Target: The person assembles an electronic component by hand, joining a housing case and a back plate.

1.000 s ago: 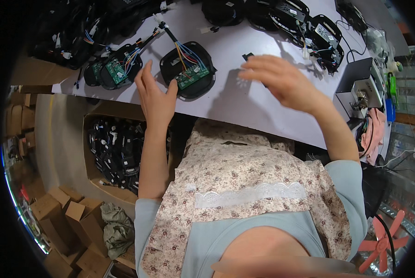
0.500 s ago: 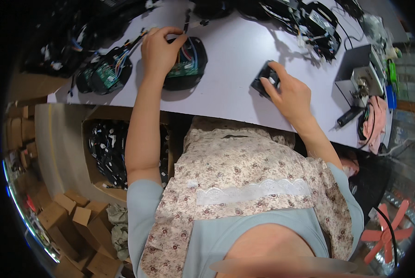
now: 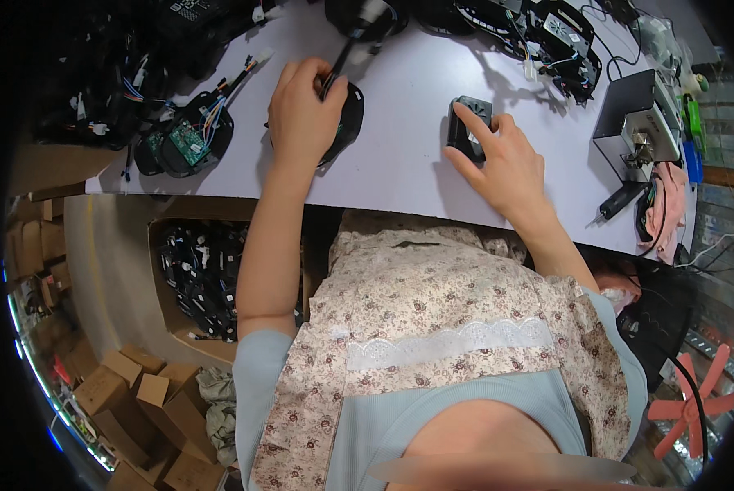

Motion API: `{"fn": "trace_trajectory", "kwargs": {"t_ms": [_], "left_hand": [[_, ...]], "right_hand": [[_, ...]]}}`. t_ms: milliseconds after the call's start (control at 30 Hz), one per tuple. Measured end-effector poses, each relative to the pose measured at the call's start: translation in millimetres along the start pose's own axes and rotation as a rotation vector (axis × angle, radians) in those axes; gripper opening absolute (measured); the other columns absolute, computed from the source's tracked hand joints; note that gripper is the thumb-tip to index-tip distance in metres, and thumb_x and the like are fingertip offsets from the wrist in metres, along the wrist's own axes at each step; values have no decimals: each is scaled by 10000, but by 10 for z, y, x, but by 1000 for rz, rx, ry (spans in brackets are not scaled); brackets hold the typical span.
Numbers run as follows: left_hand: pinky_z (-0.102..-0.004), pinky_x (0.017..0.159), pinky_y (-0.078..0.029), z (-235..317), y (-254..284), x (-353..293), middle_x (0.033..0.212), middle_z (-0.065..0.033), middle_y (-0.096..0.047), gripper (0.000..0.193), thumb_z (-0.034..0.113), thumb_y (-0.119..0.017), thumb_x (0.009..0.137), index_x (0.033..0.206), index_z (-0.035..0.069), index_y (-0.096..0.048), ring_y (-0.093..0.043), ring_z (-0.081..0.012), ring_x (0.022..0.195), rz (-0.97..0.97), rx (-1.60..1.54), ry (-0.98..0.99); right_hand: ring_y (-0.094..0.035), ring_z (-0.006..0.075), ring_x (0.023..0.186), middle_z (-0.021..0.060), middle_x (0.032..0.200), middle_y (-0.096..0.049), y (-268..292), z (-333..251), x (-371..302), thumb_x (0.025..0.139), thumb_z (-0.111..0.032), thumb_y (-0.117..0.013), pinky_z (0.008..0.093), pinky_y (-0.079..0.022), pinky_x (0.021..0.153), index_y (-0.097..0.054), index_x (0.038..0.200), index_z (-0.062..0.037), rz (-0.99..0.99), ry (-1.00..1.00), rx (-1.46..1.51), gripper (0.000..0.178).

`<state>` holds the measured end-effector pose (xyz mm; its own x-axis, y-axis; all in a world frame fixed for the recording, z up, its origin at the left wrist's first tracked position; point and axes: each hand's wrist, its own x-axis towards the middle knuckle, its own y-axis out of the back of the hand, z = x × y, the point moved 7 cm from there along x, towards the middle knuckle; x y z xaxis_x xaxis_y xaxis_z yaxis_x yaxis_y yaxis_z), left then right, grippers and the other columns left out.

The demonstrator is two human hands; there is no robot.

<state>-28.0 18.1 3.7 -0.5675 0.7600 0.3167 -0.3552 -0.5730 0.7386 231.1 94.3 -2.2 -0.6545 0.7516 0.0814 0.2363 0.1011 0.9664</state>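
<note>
My left hand (image 3: 303,110) is closed, thumb and forefinger pinching a black cable (image 3: 340,64) whose far end with a pale connector is blurred. Under that hand lies a black rounded housing (image 3: 352,116); most of its inside is hidden by the hand. Farther right, my right hand (image 3: 508,164) has its thumb and forefinger on a small black box-shaped part (image 3: 483,108) with a round grille pattern on top. Left of my left hand, another black housing holds a green circuit board (image 3: 188,143) with coloured wires.
Black housings with wires (image 3: 559,41) line the table's far edge and fill its left end. At right stand a black-and-silver metal device (image 3: 633,123), a black cylindrical tool (image 3: 621,200) and a pink cloth (image 3: 670,209). Below the table sits a carton (image 3: 166,286) of black parts.
My left hand has shifted slightly right and nearer, drawing the cable over the housing, which has turned. The box-shaped part under my right hand has turned and now shows its grille.
</note>
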Motion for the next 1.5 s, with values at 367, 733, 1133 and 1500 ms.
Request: {"fn": "trace_trajectory", "kwargs": {"t_ms": [367,733,1133,1500], "left_hand": [[-398,834,-501,-460,359,-918,916,-64,-733,103,74,-792,804,863,60,-709,-667,-273,908,108,-102,-85],[-414,839,-499,-551,328,-1022,897,-73,-731,163,100,-808,786,919,83,-716,-671,-288,894,110,-141,-52],[-308,805,-533,-519,339,-1161,930,-101,-742,98,28,-786,850,938,12,-746,-696,-232,843,218,-384,-36],[-304,776,-539,-387,339,-1118,891,-74,-729,165,128,-807,869,971,17,-743,-690,-211,785,202,-179,-7]], "right_hand": [[-603,129,1057,54,1156,-633,53,-424,238,934,-150,-672,307,-534,895,-594,1409,-120,-172,196,1330,482],[-619,337,994,165,1121,-617,-410,-1441,443,833,-193,-784,436,-546,824,-645,1291,-158,161,580,574,481],[-625,297,982,129,1061,-596,-393,-1397,406,814,-178,-796,395,-555,773,-666,1276,-183,135,581,497,479],[-596,301,897,119,1000,-572,-426,-1297,351,833,-222,-804,407,-516,728,-650,1265,-158,175,524,541,463]]}}
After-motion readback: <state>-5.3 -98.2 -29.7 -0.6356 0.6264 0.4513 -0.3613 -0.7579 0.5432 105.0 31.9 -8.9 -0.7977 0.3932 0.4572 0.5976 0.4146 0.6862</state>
